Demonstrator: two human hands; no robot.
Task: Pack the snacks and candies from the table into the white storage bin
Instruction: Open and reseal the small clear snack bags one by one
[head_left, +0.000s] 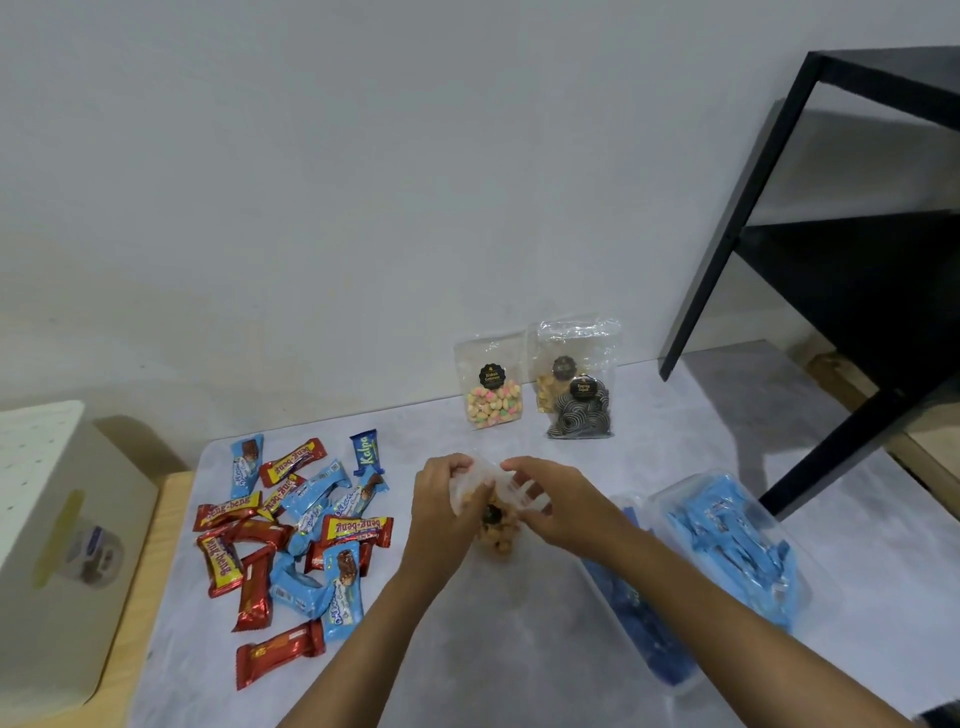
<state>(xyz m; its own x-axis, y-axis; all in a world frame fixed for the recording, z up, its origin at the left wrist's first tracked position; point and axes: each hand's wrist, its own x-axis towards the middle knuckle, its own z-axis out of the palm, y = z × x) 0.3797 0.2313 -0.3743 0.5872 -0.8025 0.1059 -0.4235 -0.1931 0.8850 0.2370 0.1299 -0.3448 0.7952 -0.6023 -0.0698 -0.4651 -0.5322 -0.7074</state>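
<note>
Where the grey table (519, 649) ends at its left edge, the white storage bin (47, 545) stands just beside it. Clear tubs (675, 493) of blue packets sit at the right; red and blue candy bars (291, 530) lie heaped at the left. At the middle, the left hand (441, 499) and right hand (556, 506) pinch a clear snack bag (501, 535) by its top.

— What sort of place is this?
— A plain indoor room, more like a home than a shop.
— What shows it?
— A bare white wall (311, 182) directly behind the grey-covered table (467, 649), and a black metal shelf unit (831, 260) at the table's far right.
</note>
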